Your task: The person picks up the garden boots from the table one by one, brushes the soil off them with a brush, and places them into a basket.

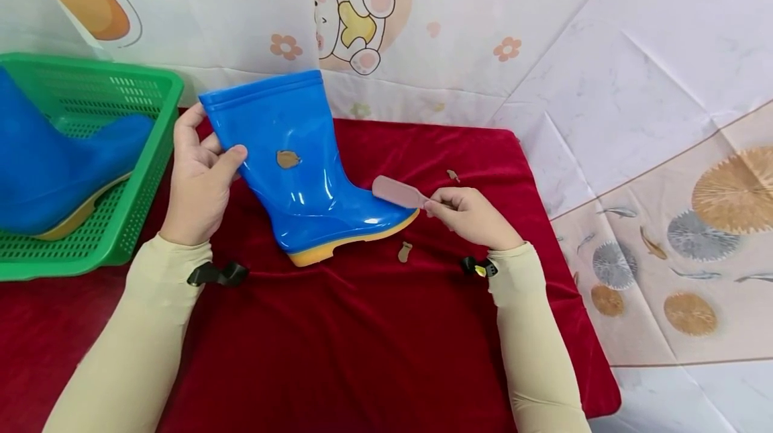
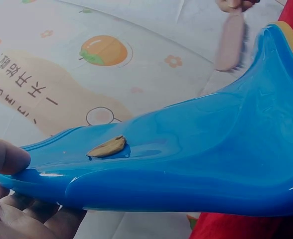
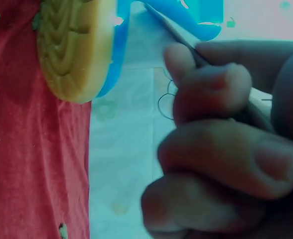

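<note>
In the head view a blue rain boot (image 1: 290, 144) with a yellow sole tilts over the red cloth. My left hand (image 1: 202, 168) grips its shaft near the top edge, thumb on the near face and fingers behind. A brown, mud-like piece (image 1: 288, 159) sticks to the shaft; the left wrist view shows this brown piece (image 2: 107, 147) from the side. My right hand (image 1: 474, 215) holds a pinkish brush (image 1: 395, 192) by its handle, above the toe. Dark bristles show on the brush (image 2: 231, 42) in the left wrist view. Curled fingers (image 3: 221, 154) fill much of the right wrist view.
A green plastic basket (image 1: 145, 171) stands at the left with another blue boot (image 1: 66, 158) inside. Brown pieces lie on the red cloth (image 1: 362, 352), one brown piece (image 1: 404, 252) near the toe and one farther back. A printed wall sheet (image 1: 423, 77) rises behind.
</note>
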### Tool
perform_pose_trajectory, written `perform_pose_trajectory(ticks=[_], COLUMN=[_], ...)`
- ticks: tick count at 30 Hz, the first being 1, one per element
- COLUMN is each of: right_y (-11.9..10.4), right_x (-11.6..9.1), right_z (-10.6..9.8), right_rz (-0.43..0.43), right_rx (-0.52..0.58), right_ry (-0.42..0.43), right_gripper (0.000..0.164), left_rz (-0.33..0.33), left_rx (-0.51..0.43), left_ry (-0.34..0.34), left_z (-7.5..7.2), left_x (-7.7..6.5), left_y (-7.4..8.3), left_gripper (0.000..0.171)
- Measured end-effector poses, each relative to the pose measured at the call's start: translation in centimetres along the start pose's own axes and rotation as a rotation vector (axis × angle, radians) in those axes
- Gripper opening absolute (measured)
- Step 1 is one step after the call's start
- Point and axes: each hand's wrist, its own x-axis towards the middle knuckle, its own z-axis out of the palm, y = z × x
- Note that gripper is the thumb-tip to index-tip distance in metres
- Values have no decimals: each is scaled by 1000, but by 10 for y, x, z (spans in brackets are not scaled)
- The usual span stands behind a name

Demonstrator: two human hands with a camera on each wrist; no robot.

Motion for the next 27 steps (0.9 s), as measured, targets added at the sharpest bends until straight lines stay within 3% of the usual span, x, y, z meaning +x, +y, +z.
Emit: perform_pose_trajectory(ticks=[5,10,18,27], right_y=[6,9,6,2], right_x=[-3,-4,-1,1], right_z=[-5,-12,-7,-3], right_rz=[53,69,34,-32], right_rx=[-15,13,33,48], right_ry=[-44,-24,113,295], right_gripper=[22,23,27,20], left_rz=[-3,0,4,2], left_rx=[11,-2,22,50], left_ry=[-5,1,9,-45], left_z=[1,1,-1,-2], left_x=[0,0,-2,0], left_y=[0,0,-1,-1], left_gripper=[64,63,56,51])
